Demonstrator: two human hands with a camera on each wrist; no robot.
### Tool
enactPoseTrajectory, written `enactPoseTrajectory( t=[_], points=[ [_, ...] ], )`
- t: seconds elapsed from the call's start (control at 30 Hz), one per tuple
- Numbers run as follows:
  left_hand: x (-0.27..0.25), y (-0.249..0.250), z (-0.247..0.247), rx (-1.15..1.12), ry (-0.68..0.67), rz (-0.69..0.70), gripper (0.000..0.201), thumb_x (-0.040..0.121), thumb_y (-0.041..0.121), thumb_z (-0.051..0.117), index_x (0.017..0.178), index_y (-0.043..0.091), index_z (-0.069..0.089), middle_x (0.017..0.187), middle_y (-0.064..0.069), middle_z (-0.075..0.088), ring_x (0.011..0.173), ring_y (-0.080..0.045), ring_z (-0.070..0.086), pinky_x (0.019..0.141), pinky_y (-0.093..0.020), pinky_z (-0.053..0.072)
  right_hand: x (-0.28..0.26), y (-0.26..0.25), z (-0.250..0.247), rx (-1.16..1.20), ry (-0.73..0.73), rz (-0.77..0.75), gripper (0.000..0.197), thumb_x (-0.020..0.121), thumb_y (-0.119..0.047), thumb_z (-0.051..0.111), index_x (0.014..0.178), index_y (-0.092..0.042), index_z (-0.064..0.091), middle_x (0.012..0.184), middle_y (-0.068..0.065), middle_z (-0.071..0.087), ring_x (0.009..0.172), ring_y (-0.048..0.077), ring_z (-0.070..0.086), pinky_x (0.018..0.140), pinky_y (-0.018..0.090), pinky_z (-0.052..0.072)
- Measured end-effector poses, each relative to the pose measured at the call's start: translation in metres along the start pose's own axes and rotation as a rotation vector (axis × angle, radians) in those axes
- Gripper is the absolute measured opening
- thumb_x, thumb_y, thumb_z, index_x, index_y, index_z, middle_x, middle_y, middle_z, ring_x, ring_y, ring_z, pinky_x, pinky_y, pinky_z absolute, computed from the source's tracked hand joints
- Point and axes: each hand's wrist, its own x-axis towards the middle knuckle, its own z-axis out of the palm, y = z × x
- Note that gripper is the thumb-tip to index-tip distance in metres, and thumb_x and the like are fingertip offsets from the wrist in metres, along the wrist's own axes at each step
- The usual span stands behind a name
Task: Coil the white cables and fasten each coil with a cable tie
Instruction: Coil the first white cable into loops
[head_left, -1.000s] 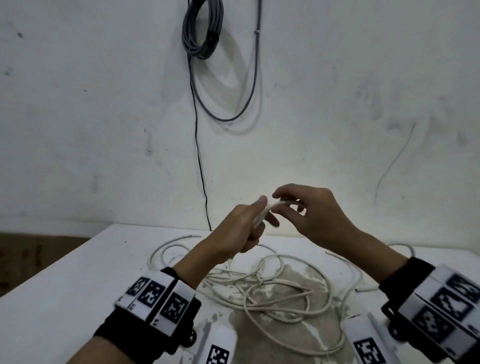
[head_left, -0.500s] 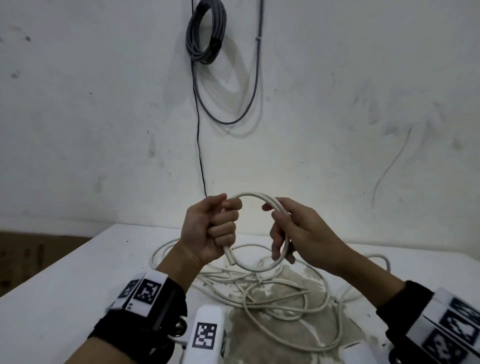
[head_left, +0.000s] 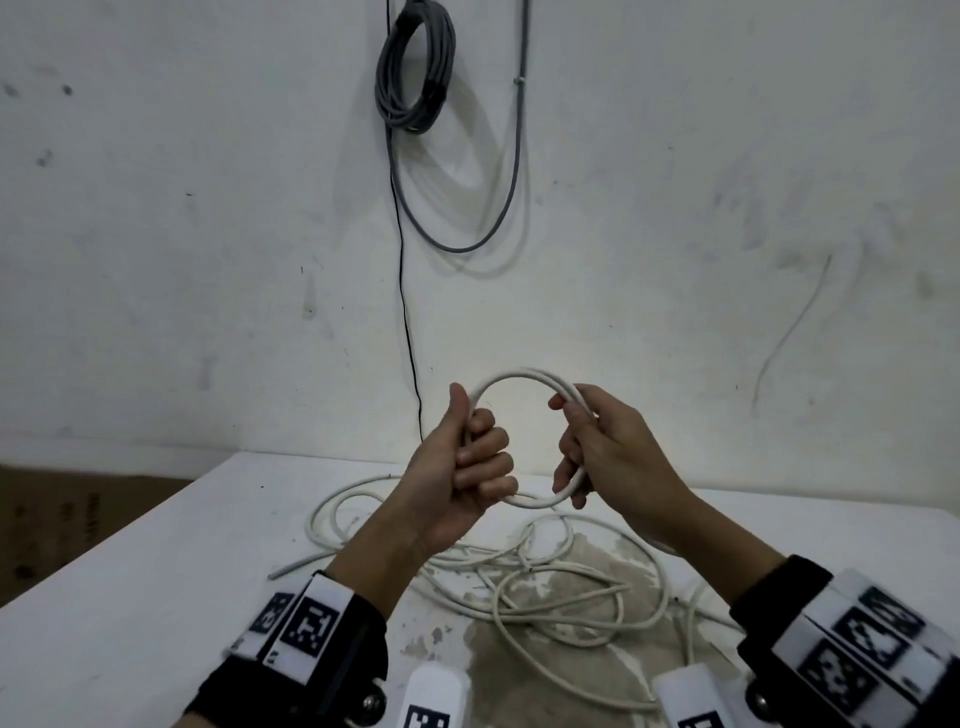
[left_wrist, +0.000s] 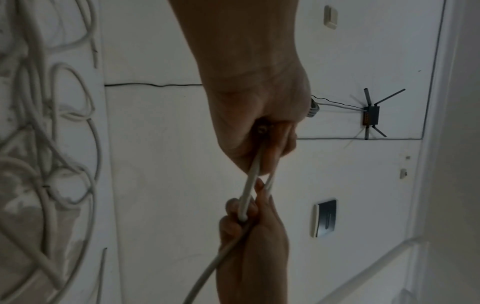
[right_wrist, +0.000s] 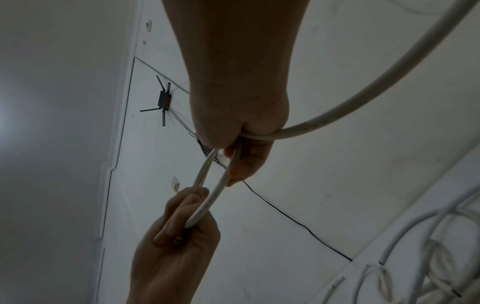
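White cable (head_left: 524, 375) is up in a small loop above the table (head_left: 130, 597), and I have my left hand (head_left: 457, 467) clenched round 1 side while my right hand (head_left: 602, 447) grips the other; its remainder lies tangled below.

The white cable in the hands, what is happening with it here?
A person is coiling a white cable above a white table. The left hand grips one side of a round loop in a fist, and the right hand holds the opposite side with curled fingers. Most of the cable lies in a loose tangle on the table below. No cable tie is visible. A grey cable coil hangs on the wall behind.
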Motion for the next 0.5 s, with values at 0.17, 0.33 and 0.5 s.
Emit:
enactPoseTrajectory(
  t=[0.17,0.33,0.5],
  points=[
    [0.010,0.011,0.007,-0.113,0.037,0.164,0.059,0.098,0.047,0.025,0.047,0.020,0.038,0.030,0.005,0.027,0.019,-0.002,0.023,0.032,-0.016,0.008,-0.001,0.019,-0.002,-0.303,-0.034,-0.111,0.026,0.097,-0.037,0.038,0.110,-0.019,0.051,0.075,0.005,0.059,0.039,0.015,0.055,0.038,0.022,0.042],
    [0.017,0.042,-0.002,-0.296,0.070,0.339,0.064,0.100,0.042,0.023,0.042,0.019,0.040,0.029,0.004,0.029,0.019,-0.006,0.026,0.027,-0.015,0.012,-0.016,0.050,-0.015,-0.805,0.151,-0.401,0.041,0.097,-0.045,0.032,0.123,-0.018,0.047,0.068,-0.004,0.064,0.051,0.014,0.057,0.054,0.025,0.039],
    [0.015,0.060,-0.008,-0.417,0.073,0.431,0.063,0.099,0.044,0.026,0.044,0.018,0.042,0.032,0.006,0.030,0.022,-0.008,0.027,0.028,-0.016,0.017,-0.013,0.079,-0.033,-1.106,0.333,-0.602,0.011,0.085,-0.006,0.052,0.093,-0.013,0.053,0.059,0.004,0.054,0.046,0.025,0.050,0.047,0.031,0.039]
  ],
)
